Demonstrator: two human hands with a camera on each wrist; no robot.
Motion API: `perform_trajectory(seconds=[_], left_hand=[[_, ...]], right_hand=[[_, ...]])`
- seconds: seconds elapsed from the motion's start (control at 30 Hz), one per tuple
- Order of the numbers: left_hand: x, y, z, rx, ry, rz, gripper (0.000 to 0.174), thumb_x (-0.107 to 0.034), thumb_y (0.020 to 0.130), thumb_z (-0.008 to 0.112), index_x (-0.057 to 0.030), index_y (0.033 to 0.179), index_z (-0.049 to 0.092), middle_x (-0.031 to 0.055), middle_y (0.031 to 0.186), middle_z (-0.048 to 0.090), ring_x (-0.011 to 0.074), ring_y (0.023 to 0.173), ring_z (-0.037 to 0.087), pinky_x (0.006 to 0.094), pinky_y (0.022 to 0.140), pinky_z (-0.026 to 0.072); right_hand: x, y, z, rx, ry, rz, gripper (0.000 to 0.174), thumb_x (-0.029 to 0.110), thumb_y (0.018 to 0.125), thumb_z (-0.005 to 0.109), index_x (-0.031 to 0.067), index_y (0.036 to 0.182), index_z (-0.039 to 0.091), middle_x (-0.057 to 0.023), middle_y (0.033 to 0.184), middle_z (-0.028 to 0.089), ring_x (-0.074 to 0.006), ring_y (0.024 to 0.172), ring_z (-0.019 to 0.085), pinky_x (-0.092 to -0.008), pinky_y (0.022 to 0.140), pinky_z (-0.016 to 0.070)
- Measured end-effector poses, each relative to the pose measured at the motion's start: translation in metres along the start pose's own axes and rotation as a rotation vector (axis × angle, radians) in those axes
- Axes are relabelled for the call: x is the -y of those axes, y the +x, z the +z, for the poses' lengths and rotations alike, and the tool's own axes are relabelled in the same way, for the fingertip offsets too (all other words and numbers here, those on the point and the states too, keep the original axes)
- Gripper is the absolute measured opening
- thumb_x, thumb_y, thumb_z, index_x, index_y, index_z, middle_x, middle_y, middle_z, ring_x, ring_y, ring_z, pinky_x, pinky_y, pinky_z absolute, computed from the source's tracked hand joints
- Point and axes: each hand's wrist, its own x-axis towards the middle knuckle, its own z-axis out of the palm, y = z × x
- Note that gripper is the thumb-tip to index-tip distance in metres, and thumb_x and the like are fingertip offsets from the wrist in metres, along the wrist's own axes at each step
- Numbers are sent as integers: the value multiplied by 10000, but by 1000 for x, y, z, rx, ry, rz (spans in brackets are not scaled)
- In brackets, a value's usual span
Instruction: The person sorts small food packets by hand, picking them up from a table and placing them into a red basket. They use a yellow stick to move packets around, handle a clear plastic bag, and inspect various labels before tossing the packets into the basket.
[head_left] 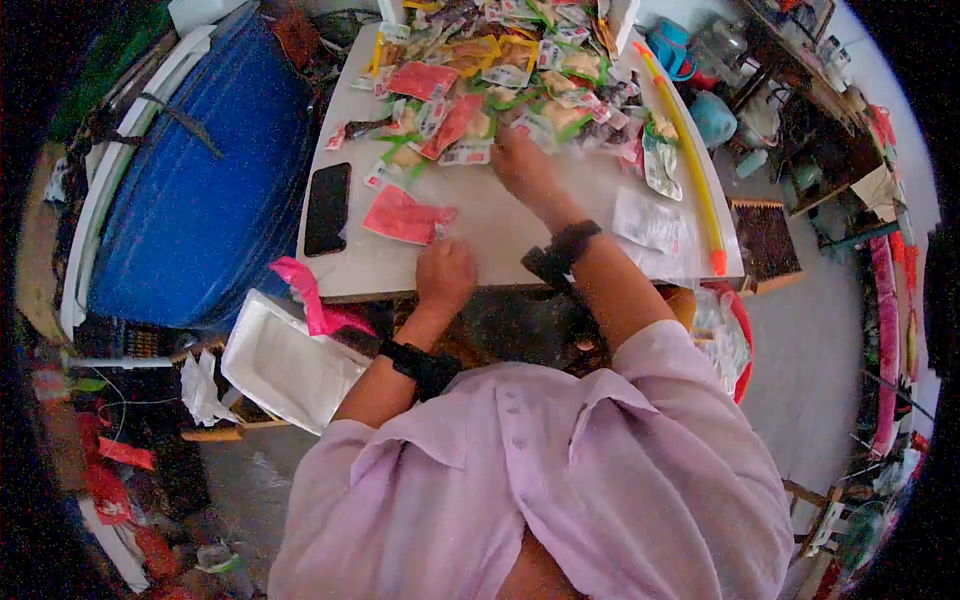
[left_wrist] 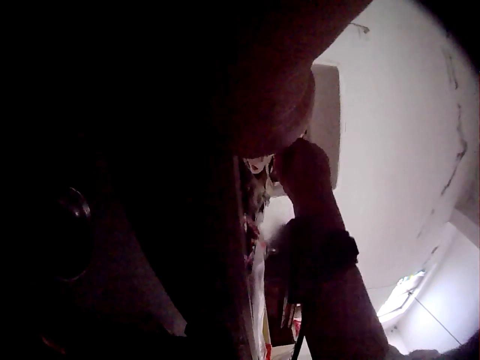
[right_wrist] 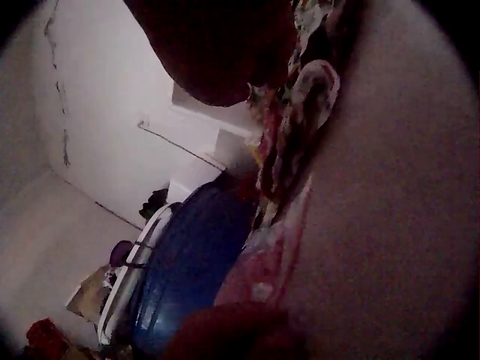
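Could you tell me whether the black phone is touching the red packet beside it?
Apart. The head view shows a strip of bare table between the black phone and the red packet.

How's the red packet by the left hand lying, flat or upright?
Flat. Head view shows the red packet lying broad side up on the table, apart from the pile, left hand at its near corner.

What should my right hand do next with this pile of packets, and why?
Probably close the right hand on one packet at the near edge of the pile and draw it back toward the lone red packet. The right hand lies on that edge, while the left hand rests on the table beside the red packet.
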Motion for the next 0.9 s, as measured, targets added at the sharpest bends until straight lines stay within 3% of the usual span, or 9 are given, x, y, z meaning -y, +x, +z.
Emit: perform_trajectory(seconds=[0.1, 0.17, 0.23, 0.27, 0.33, 0.43, 0.53, 0.63, 0.9], left_hand=[[7, -6, 10, -16, 14, 18, 57, -118, 594, 508, -81, 611, 468, 75, 609, 443, 264, 583, 461, 393, 478, 355], [8, -4, 8, 11, 22, 23, 69, -120, 592, 516, -75, 628, 477, 84, 625, 451, 270, 587, 462, 399, 484, 355], [0, 4, -7, 76, 16, 19, 89, -124, 595, 526, -66, 651, 489, 99, 647, 461, 281, 599, 465, 406, 494, 356], [-1, 2, -5, 145, 38, -91, 104, -133, 597, 530, -60, 663, 497, 105, 658, 465, 286, 608, 467, 406, 504, 360], [-1, -1, -1, 285, 86, -310, 135, -150, 601, 539, -50, 688, 513, 119, 681, 473, 297, 626, 472, 408, 524, 368], [3, 2, -4, 374, -36, -278, 156, -171, 612, 538, -43, 701, 529, 130, 682, 479, 306, 647, 477, 400, 547, 380], [5, -1, -3, 209, -45, -80, 151, -169, 606, 530, -46, 693, 537, 131, 669, 484, 301, 650, 479, 400, 558, 384], [-3, 3, -12, 251, 36, -45, 117, -154, 600, 514, -54, 656, 537, 129, 656, 483, 289, 640, 476, 401, 553, 377], [4, -2, -9, 372, -13, -39, 210, -212, 654, 521, -43, 777, 506, 141, 753, 498, 324, 743, 467, 419, 683, 370]], right_hand=[[13, 11, 22, 60, 170, 16, 209, 182, 696, 470, 21, 829, 484, -155, 745, 532, -308, 697, 516, -373, 620, 413], [-11, 39, 69, -35, -257, -715, 228, 192, 678, 502, 17, 825, 495, -146, 738, 529, -307, 688, 512, -357, 612, 421], [-5, 45, 80, -8, -150, -865, 250, 207, 657, 532, 20, 822, 513, -138, 735, 528, -305, 686, 511, -345, 604, 427], [11, 29, 75, 69, 173, -638, 261, 216, 644, 545, 25, 820, 527, -135, 736, 528, -304, 689, 511, -342, 599, 429], [22, 34, 73, 147, -106, -627, 267, 227, 638, 560, 36, 824, 545, -136, 758, 531, -294, 704, 517, -338, 597, 432], [37, 40, 72, 345, -418, -512, 268, 236, 651, 562, 42, 836, 549, -135, 779, 537, -283, 717, 525, -340, 608, 432], [8, 45, 105, 197, 19, 55, 263, 229, 667, 564, 35, 843, 540, -126, 770, 545, -245, 701, 533, -308, 603, 428], [19, 17, 54, -71, 463, 16, 232, 211, 686, 554, 28, 826, 533, -96, 752, 554, -181, 686, 532, -272, 595, 420], [30, -51, -66, -24, 753, -31, 175, 182, 712, 555, 22, 779, 532, -50, 650, 541, -118, 612, 496, -238, 568, 400]])
